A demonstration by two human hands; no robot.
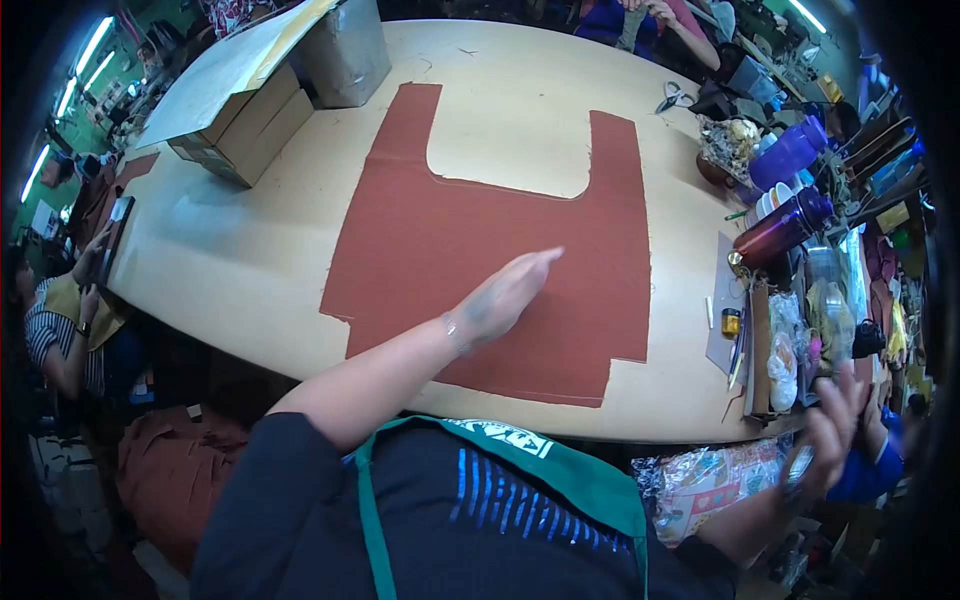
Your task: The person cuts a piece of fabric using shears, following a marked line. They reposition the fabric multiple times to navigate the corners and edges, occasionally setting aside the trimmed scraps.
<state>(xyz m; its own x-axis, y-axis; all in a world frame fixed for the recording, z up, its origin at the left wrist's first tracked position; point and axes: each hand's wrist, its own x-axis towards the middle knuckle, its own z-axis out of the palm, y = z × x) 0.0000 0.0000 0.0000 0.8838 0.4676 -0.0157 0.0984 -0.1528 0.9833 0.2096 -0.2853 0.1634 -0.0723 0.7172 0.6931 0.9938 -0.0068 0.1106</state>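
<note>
A reddish-brown cut fabric panel [480,240] lies flat on the pale table, with a deep U-shaped cutout at its far edge and small notches at its near corners. Over the middle of this panel is my left hand [512,292], held edge-on with fingers stretched out and nothing in them. My right hand [832,425] is raised off the table's near right side, fingers spread and slightly blurred, holding nothing. It is nearest to a cardboard tray [762,350] and a clear plastic bag with a printed pattern [710,485] below the table edge.
On the table [480,60], a cardboard box [245,130] stands at the far left. Scissors [675,97], a purple bottle [785,230], and a small yellow jar [731,322] line the right side. Brown fabric [180,475] is heaped at lower left. Other people sit around the table.
</note>
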